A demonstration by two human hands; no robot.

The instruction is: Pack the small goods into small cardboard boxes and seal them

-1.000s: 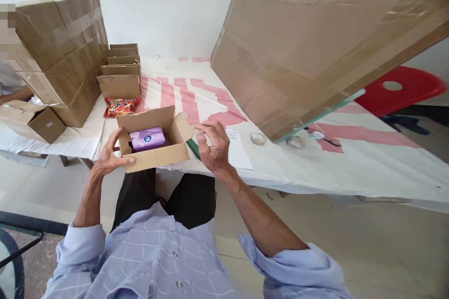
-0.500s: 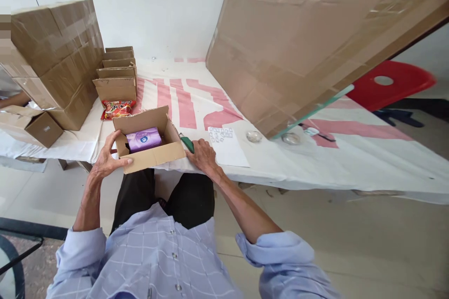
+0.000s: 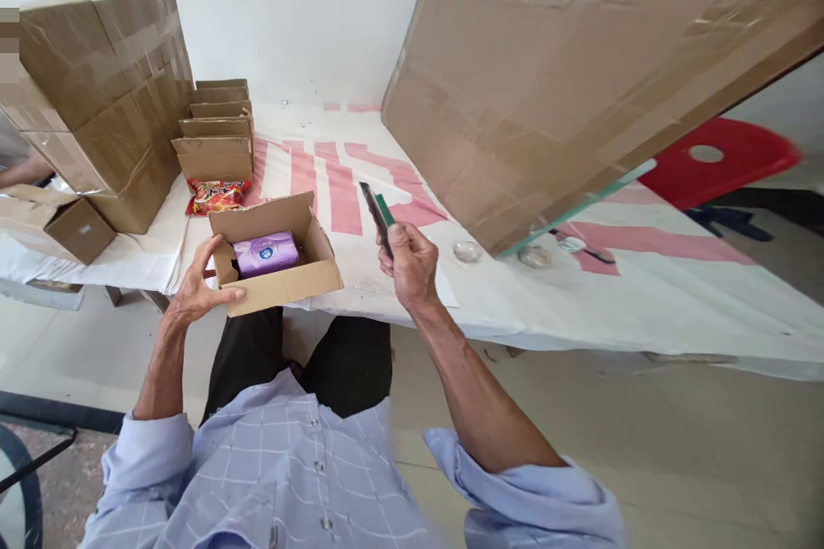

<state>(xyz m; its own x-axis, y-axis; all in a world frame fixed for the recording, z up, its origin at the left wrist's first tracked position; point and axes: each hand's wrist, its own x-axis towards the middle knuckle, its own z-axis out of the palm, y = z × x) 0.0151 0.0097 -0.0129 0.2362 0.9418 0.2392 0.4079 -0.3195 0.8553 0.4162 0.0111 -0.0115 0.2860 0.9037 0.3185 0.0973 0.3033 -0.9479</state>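
Observation:
An open cardboard box (image 3: 287, 290) sits at the table's front edge, its back flap standing up. Inside, toward its left, lies a purple soft pack (image 3: 267, 255) with a blue-and-white emblem. My left hand (image 3: 198, 287) grips the box's left end, thumb over the front wall and fingers around the side. To the right of the box, raised above the table, my right hand (image 3: 412, 266) is closed around a green-and-black utility knife (image 3: 381, 214), its far end pointing up and left. A red snack packet (image 3: 215, 196) lies behind the box.
Several small open cartons (image 3: 215, 159) stand in a row behind the packet. Large stacked boxes (image 3: 116, 103) and another open box (image 3: 57, 223) are at left, near another person's arm (image 3: 29, 171). A big cardboard sheet (image 3: 547, 94) leans at right. A white paper (image 3: 445, 287) lies beneath my right hand.
My right hand has lifted from the table beside the box and moved right, bringing the utility knife up with it. My left hand keeps its hold on the box.

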